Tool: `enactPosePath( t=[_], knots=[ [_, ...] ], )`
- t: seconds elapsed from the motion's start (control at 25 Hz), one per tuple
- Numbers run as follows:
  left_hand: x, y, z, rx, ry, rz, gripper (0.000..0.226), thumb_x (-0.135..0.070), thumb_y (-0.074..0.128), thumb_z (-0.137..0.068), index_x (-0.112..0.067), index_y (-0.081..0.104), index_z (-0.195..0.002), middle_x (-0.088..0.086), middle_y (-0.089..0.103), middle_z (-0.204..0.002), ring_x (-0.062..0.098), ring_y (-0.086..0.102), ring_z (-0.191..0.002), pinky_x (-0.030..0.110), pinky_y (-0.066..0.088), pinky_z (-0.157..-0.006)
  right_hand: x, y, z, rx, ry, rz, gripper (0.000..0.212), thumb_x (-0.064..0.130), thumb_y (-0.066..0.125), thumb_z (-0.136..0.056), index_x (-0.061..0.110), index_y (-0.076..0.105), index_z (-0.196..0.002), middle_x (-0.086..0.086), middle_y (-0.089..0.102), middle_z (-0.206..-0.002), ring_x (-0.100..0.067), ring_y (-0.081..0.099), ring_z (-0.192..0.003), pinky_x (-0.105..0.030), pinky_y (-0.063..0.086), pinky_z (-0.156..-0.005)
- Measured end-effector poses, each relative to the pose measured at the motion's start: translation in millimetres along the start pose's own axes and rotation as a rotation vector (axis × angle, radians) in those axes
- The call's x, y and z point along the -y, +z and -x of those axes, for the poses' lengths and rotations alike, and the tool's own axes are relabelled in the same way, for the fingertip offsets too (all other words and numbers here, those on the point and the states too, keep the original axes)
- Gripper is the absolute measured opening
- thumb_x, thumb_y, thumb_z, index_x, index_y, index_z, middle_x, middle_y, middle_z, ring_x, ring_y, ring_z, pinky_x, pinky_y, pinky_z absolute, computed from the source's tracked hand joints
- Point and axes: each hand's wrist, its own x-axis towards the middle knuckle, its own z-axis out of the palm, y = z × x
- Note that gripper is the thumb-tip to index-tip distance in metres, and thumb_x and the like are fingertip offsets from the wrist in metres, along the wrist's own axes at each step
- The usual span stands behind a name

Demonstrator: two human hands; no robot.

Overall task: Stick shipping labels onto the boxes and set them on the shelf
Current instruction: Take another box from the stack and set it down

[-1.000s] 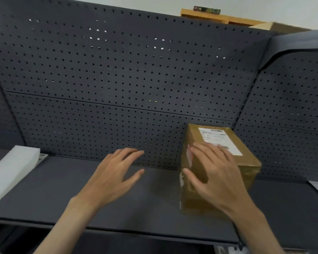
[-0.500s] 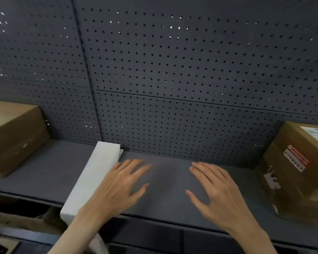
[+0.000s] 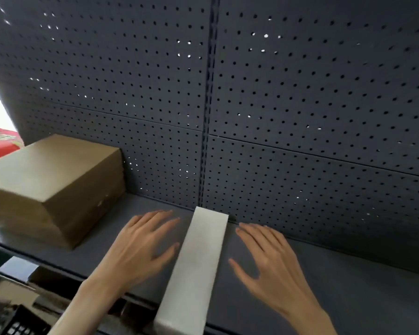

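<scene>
- My left hand (image 3: pixel 140 247) and right hand (image 3: pixel 269 257) hover over the shelf (image 3: pixel 348 298), fingers spread, holding nothing.
- The long white box (image 3: pixel 196 269) lies between them, its near end overhanging the shelf's front edge.
- Bare shelf extends to the right of my right hand.
- The brown cardboard box (image 3: pixel 51 187) stands left of my left hand.
- Half a second ago the white box lay left of both hands, and a labelled box showed at far right.

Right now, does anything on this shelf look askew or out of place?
Yes: the long white box lies front to back, its near end jutting past the shelf edge. The brown box sits angled and shows no label.
</scene>
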Motion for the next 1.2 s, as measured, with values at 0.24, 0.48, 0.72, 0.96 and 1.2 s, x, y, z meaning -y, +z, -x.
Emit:
enactPosePath(
  t=[0.24, 0.48, 0.72, 0.96, 1.2],
  knots=[
    [127.3, -27.6, -11.1, -0.051, 0.102, 0.042, 0.047, -0.052, 0.054, -0.092, -0.024, 0.064, -0.129, -0.005, 0.064, -0.133, 0.018, 0.06, -0.123, 0.037, 0.044, -0.102, 107.4, 49.2, -83.4, -0.028, 0.089, 0.011, 0.056, 0.052, 0.058, -0.092, 0.014, 0.065, -0.132, 0.001, 0.065, -0.134, -0.019, 0.061, -0.123, -0.037, 0.04, -0.11],
    [244.8, -64.2, -5.0, -0.121, 0.129, 0.043, 0.048, -0.053, 0.05, -0.094, -0.021, 0.069, -0.124, -0.003, 0.067, -0.128, 0.02, 0.062, -0.118, 0.039, 0.046, -0.097, 198.8, 86.9, -149.2, -0.025, 0.174, -0.005, 0.056, 0.053, 0.061, -0.091, 0.014, 0.066, -0.131, 0.002, 0.065, -0.134, -0.018, 0.061, -0.123, -0.04, 0.045, -0.107],
    [360.1, -84.1, 16.3, -0.208, -0.083, 0.104, 0.052, -0.057, 0.048, -0.091, -0.024, 0.068, -0.125, -0.004, 0.066, -0.128, 0.022, 0.06, -0.119, 0.042, 0.041, -0.1, 285.0, 122.2, -200.0, -0.069, 0.467, -0.457, 0.057, 0.059, 0.059, -0.092, 0.03, 0.056, -0.14, 0.022, 0.052, -0.144, 0.003, 0.044, -0.136, -0.022, 0.031, -0.114],
    [413.7, -75.3, 52.4, -0.308, -0.487, 0.832, 0.047, -0.041, 0.072, -0.085, -0.046, 0.055, -0.128, -0.019, 0.06, -0.127, 0.013, 0.054, -0.125, 0.038, 0.04, -0.103, 351.7, 161.9, -232.1, -0.168, 0.838, -1.214, 0.084, 0.072, 0.073, -0.072, 0.047, 0.042, -0.146, 0.032, 0.047, -0.147, 0.009, 0.041, -0.138, -0.029, 0.036, -0.116],
    [423.8, -46.5, 69.7, -0.305, -0.711, 1.348, 0.071, -0.042, 0.076, -0.071, -0.036, 0.056, -0.138, -0.005, 0.063, -0.135, 0.008, 0.062, -0.116, 0.033, 0.047, -0.094, 381.3, 178.4, -249.5, -0.325, 0.949, -1.418, 0.084, 0.058, 0.077, -0.067, 0.041, 0.046, -0.143, 0.034, 0.062, -0.128, 0.012, 0.059, -0.118, -0.015, 0.05, -0.098]
  ],
)
